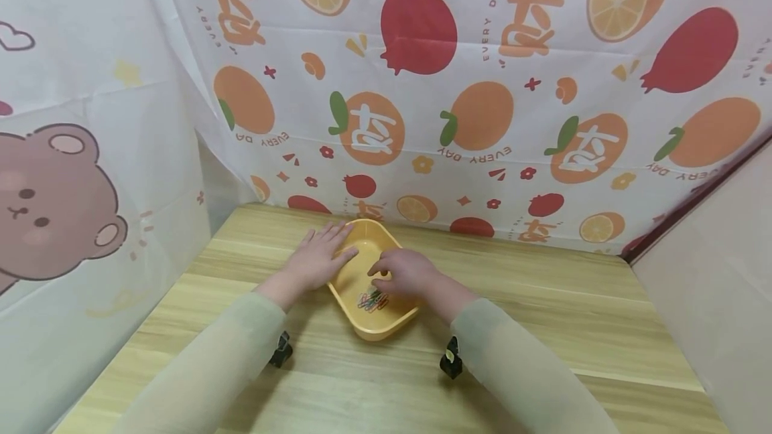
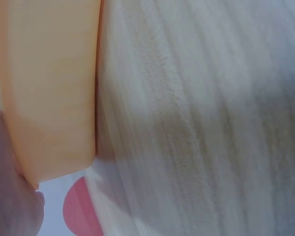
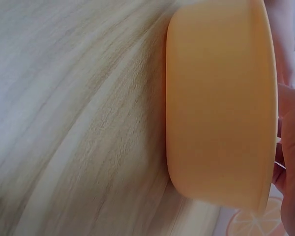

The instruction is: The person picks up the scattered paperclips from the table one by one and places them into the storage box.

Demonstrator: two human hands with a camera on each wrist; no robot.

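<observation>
A yellow plastic tray (image 1: pixel 356 319) stands on the wooden table, turned at an angle. Several coloured paper clips (image 1: pixel 372 301) lie in a small pile at its near end. My left hand (image 1: pixel 315 261) rests on the tray's left rim with fingers stretched out. Over the tray's right side is my right hand (image 1: pixel 409 274), its fingers loosely bent above the pile; thumb and forefinger are apart and nothing shows between them. In the left wrist view the tray's outer wall (image 2: pixel 51 88) hides most of the hand. The right wrist view likewise shows mainly the wall (image 3: pixel 219 103), with fingers beyond the rim.
The wooden table (image 1: pixel 531 320) reaches back to a hanging cloth (image 1: pixel 422 106) printed with fruit. A cloth with a bear print (image 1: pixel 54 199) closes off the left side, and a pale panel (image 1: pixel 712 266) stands at the right.
</observation>
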